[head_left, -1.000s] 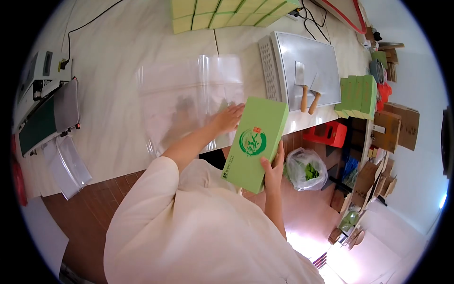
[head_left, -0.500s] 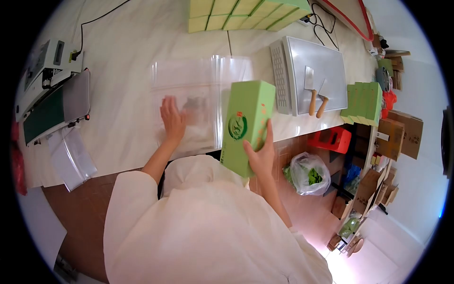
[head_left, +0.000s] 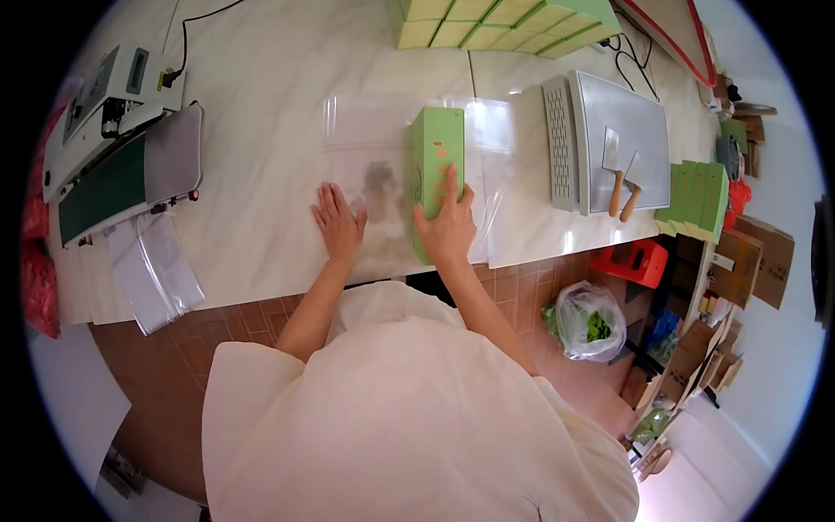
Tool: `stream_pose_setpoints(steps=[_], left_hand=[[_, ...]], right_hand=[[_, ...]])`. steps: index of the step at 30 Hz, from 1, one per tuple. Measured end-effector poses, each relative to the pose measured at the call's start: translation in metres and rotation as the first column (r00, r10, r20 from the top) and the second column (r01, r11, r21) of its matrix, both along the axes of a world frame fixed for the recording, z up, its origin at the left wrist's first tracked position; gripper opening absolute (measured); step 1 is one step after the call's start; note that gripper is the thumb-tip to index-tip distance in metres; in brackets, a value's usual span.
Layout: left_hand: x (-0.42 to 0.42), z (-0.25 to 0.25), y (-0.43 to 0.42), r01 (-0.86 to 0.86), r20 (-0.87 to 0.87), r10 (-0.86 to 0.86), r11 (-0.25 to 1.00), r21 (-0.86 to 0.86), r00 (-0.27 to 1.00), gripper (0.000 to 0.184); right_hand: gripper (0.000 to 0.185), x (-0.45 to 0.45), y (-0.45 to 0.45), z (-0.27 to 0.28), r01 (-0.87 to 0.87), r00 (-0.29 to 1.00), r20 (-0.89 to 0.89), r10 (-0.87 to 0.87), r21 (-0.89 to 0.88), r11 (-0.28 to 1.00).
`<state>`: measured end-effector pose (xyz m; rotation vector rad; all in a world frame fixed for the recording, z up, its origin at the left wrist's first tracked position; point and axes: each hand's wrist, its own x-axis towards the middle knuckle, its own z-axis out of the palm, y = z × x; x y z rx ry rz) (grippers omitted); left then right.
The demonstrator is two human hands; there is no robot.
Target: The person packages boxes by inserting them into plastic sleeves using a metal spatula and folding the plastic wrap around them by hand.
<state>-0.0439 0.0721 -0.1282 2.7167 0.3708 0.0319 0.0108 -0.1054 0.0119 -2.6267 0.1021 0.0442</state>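
A long green box [head_left: 426, 139] with orange lettering rests on a clear plastic film [head_left: 365, 126] spread over the table. My right hand [head_left: 450, 222] grips the box near its front end, thumb on the left side and fingers over the top and right. My left hand [head_left: 341, 222] lies flat on the film to the left of the box, fingers outstretched, holding nothing. Part of the box's left side shows a dark printed mark, mostly turned away from view.
A metal hot plate [head_left: 626, 113] with two wooden-handled scrapers [head_left: 618, 187] stands to the right. Stacked green boxes [head_left: 504, 30] sit at the back, more green boxes [head_left: 696, 196] at right. A sealing machine [head_left: 130, 139] and folded plastic film [head_left: 156, 270] are at left.
My right hand has set the green box down on the film, turning its lettered side up. My left hand still lies on the film. The whole view has shifted somewhat.
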Motion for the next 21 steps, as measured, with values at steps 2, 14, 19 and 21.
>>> stream_pose_setpoints(steps=[2, 14, 19, 21], left_hand=[[0.001, 0.000, 0.000, -0.010, 0.020, 0.011, 1.000, -0.021, 1.000, 0.082], [0.005, -0.008, -0.006, 0.090, 0.029, -0.092, 0.994, 0.059, 0.995, 0.070], [0.016, 0.004, -0.011, 0.139, 0.072, -0.132, 0.986, -0.098, 0.989, 0.067], [0.021, 0.013, -0.012, 0.121, 0.096, -0.104, 0.976, -0.184, 0.990, 0.069]], right_hand=[[0.095, -0.002, 0.000, -0.003, 0.026, 0.999, -0.045, -0.028, -0.048, 0.999], [0.092, 0.000, 0.000, -0.007, 0.010, 1.000, -0.015, -0.011, -0.048, 0.999], [0.093, 0.000, 0.000, -0.009, 0.013, 1.000, 0.000, -0.013, -0.089, 0.996], [0.092, 0.000, 0.000, -0.008, 0.016, 1.000, 0.005, -0.016, -0.079, 0.997]])
